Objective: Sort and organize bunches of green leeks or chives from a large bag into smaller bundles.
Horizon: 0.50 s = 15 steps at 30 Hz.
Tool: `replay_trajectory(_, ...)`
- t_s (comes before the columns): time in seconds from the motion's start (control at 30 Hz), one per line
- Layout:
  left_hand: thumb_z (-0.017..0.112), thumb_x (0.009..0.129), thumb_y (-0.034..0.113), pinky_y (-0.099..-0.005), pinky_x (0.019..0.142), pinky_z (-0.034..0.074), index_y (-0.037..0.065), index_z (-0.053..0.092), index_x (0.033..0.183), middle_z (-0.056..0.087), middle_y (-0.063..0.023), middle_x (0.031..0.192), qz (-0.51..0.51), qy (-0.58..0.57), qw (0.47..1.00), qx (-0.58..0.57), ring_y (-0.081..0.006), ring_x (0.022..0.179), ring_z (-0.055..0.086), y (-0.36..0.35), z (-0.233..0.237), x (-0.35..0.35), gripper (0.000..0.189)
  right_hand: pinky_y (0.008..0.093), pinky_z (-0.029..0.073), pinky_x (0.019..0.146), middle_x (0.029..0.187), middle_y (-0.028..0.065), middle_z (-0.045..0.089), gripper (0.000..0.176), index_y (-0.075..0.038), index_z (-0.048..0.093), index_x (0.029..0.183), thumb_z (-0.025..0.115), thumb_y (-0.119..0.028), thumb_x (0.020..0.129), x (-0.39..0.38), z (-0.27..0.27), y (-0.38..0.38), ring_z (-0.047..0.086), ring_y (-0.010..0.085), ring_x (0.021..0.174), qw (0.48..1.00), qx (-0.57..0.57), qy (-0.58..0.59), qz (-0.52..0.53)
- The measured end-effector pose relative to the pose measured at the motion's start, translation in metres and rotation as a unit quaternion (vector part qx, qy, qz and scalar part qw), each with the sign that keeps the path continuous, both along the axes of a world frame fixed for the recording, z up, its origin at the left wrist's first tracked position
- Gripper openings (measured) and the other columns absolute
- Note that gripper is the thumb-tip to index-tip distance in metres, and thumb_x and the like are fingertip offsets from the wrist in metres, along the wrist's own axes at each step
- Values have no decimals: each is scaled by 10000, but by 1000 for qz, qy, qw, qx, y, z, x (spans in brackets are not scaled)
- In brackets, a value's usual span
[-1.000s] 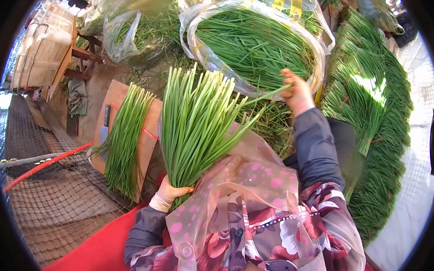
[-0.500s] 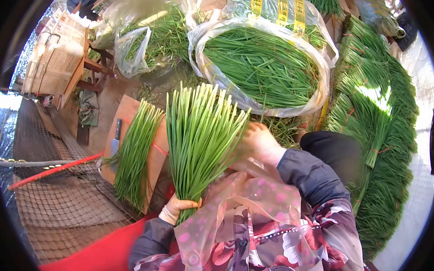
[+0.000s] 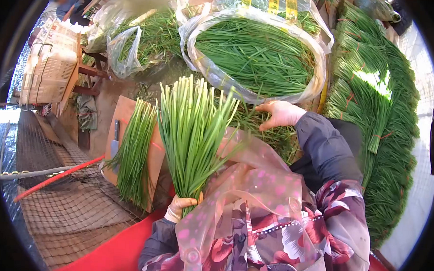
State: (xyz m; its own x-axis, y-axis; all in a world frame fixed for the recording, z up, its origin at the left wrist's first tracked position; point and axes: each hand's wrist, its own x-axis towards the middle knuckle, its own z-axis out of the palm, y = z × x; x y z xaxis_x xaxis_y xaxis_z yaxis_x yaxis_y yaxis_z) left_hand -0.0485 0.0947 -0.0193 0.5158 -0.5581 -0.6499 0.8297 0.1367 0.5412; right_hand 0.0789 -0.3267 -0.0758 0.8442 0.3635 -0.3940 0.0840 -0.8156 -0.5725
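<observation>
moving the right hand (image 3: 283, 114) away from the green bunch (image 3: 190, 134) and closer to the plastic bag (image 3: 320, 67) since half a second ago, now spreading thumb and fingers wide above loose stalks (image 3: 281, 145). still gripping the bunch with the left hand (image 3: 182, 207), wrapping fingers closely round its narrow lower end. holding it in front of the dotted apron (image 3: 268, 185), fanning its pale stalk ends away from the body, just beside a second bundle (image 3: 136, 156). leaving that one lying on a brown board (image 3: 124, 108), partly covering a knife (image 3: 115, 139). seeing stacked bundles (image 3: 394, 132) at far right.
</observation>
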Motion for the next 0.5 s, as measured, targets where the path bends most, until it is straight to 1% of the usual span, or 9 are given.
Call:
replay_trajectory(0.07,707,688,166,-288,645,451,-22,619,902,614,-80,789,10,-14,999,28,-170,692,567,-2,1,-2,298,423,387,1033,1364,180,505,944,-80,491,1358,746,-582,600,-4,14,16,462,334,1273,996,-32,-20,75)
replay_trajectory(0.13,707,683,168,-287,625,440,-21,614,880,600,-76,765,33,-4,999,3,-166,673,554,-8,9,-2,288,528,299,1083,1449,165,401,1104,-83,392,1413,796,-579,513,-15,19,44,297,401,1372,992,-38,-73,92)
replay_trajectory(0.2,710,683,175,-286,617,434,-19,609,870,593,-72,758,34,6,999,-9,-164,665,547,-10,6,-2,288,555,250,1101,1462,170,362,1163,-85,315,1437,827,-527,491,-27,-1,79,275,427,1375,985,-1,-145,96)
replay_trajectory(0.23,714,682,182,-285,610,427,-17,605,860,586,-69,751,34,14,999,-24,-162,656,539,-13,6,-1,288,564,250,1097,1442,160,380,1097,-74,366,1407,823,-507,508,-30,5,100,263,423,1377,983,-7,-150,105)
replay_trajectory(0.27,714,682,182,-285,610,427,-17,605,860,586,-69,751,31,13,999,-23,-162,656,539,-14,6,-1,288,532,262,1101,1266,169,550,818,-84,535,1267,794,-454,585,-35,17,118,425,369,1288,975,5,-190,112)
replay_trajectory(0.33,715,682,195,-283,607,421,-15,598,860,581,-68,757,43,-2,999,-7,-162,657,531,-15,9,-3,299,465,419,992,974,158,667,464,-82,649,1052,722,-367,693,-36,-6,137,617,329,1030,974,99,-160,122)
replay_trajectory(0.37,715,682,195,-283,607,421,-15,598,860,581,-68,757,43,0,999,-6,-162,657,531,-15,9,-5,299,423,527,793,758,155,661,294,-93,662,932,643,-326,755,-34,28,131,664,334,768,990,51,-110,76)
replay_trajectory(0.4,715,682,201,-282,611,420,-13,599,869,580,-68,764,47,0,999,5,-161,670,532,-14,9,-6,307,435,538,653,755,177,653,313,-102,652,953,609,-338,752,-33,31,128,657,353,708,989,84,-117,24)
replay_trajectory(0.5,716,678,205,-281,621,421,-9,600,896,580,-69,780,49,3,999,16,-158,697,534,-21,12,-4,327,431,532,682,743,172,654,321,-135,656,1025,590,-320,771,-32,70,110,658,358,708,993,103,-47,-30)
